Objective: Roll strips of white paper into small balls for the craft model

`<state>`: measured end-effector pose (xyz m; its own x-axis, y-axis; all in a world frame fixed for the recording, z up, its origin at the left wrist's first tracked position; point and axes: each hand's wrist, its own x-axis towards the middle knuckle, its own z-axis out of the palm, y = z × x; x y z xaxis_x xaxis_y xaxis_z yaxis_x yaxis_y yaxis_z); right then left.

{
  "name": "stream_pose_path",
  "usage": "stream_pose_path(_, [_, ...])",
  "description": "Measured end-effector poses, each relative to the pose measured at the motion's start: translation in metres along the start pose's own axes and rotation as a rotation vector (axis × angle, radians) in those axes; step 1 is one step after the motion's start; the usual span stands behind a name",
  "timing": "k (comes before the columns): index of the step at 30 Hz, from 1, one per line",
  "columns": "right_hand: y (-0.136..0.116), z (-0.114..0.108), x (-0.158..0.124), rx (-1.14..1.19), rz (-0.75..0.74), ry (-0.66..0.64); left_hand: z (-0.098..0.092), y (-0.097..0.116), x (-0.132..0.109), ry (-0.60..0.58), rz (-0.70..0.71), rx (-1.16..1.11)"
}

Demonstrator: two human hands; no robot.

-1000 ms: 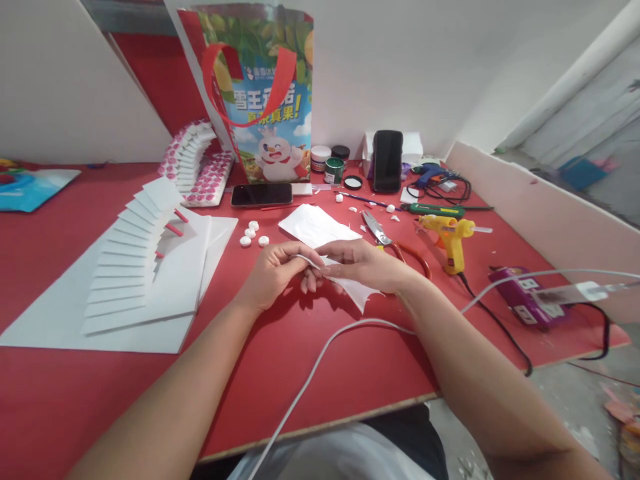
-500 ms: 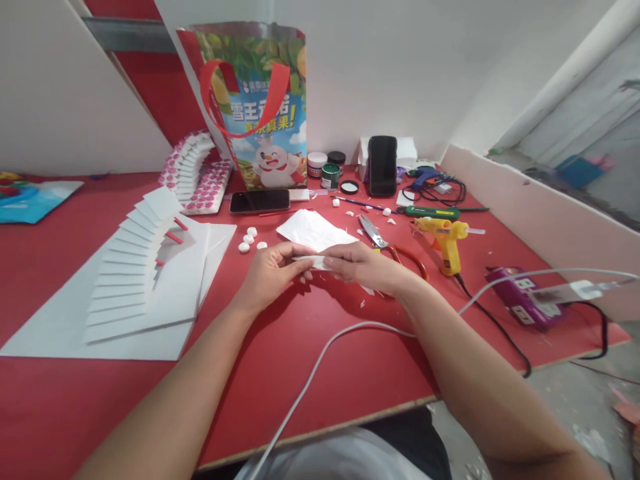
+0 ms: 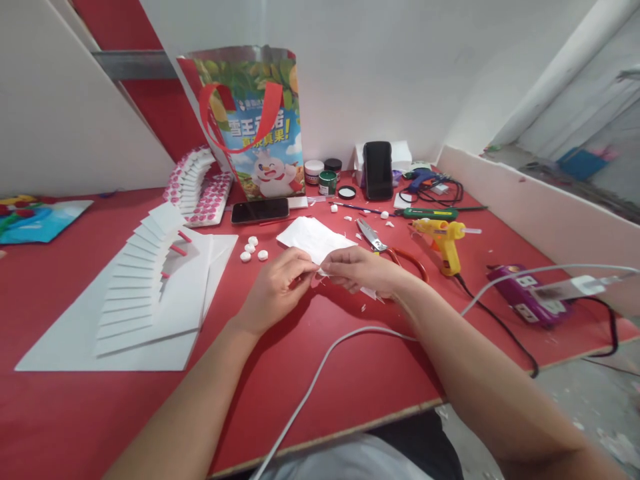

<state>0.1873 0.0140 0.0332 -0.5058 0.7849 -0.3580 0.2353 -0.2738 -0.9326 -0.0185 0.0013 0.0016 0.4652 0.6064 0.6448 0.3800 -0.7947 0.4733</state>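
Note:
My left hand point(image 3: 281, 285) and my right hand point(image 3: 361, 268) meet over the middle of the red table. Between their pinched fingertips is a small piece of white paper point(image 3: 323, 271), mostly covered by the fingers. Just beyond lies a stack of thin white paper sheets point(image 3: 316, 235). Several small white balls point(image 3: 263, 255) sit to the left of that stack. Scissors with orange handles point(image 3: 373, 235) rest beside my right hand, blades partly apart, the handles partly behind the wrist.
A stepped white board model point(image 3: 133, 287) stands on white sheets at left. A printed bag point(image 3: 265, 133), a flat phone point(image 3: 260, 211), paint jars point(image 3: 327, 182) and an upright phone point(image 3: 378, 171) line the back. A yellow glue gun point(image 3: 445, 243), a purple box point(image 3: 530, 297) and a white cable point(image 3: 320, 370) lie nearer.
The white paper strip, stretched visibly between both hands before, is now mostly hidden in the fingertips, which have come closer together. The view has shifted slightly.

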Motion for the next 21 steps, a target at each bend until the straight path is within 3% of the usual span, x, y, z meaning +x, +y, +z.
stream_pose_path(5, [0.003, 0.002, 0.005, 0.204, 0.011, -0.029, 0.002, 0.002, 0.000, 0.058, 0.067, 0.136])
stream_pose_path(11, [0.004, 0.003, 0.006, 0.137, -0.035, 0.020, 0.005, 0.006, 0.001, 0.056, -0.294, -0.111])
stream_pose_path(14, [0.003, 0.004, 0.006, -0.016, -0.068, 0.101, 0.005, 0.005, 0.001, 0.056, -0.382, -0.171])
stream_pose_path(18, [0.002, 0.009, 0.005, -0.151, -0.123, 0.148, 0.004, 0.002, 0.001, 0.006, -0.395, -0.190])
stream_pose_path(21, [0.001, 0.011, 0.006, -0.031, -0.058, 0.126, 0.003, -0.001, 0.000, -0.027, -0.329, -0.149])
